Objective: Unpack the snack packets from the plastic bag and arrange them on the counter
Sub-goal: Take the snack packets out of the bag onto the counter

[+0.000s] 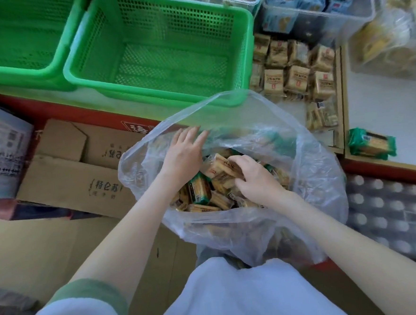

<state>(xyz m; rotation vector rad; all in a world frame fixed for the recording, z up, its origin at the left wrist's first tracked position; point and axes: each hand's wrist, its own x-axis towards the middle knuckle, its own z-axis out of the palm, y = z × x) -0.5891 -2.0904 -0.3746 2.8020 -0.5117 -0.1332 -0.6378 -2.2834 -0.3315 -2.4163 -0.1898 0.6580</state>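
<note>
Left grip (184, 152), flat and released, spreads the bag (314, 174) open so the right grip (254, 178), clasping packets (221, 166), can lift them.

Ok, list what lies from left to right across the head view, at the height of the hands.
Printed carton → open cardboard box → left hand → brown snack packet → right hand gripping it → green snack packet on the white counter.
</note>
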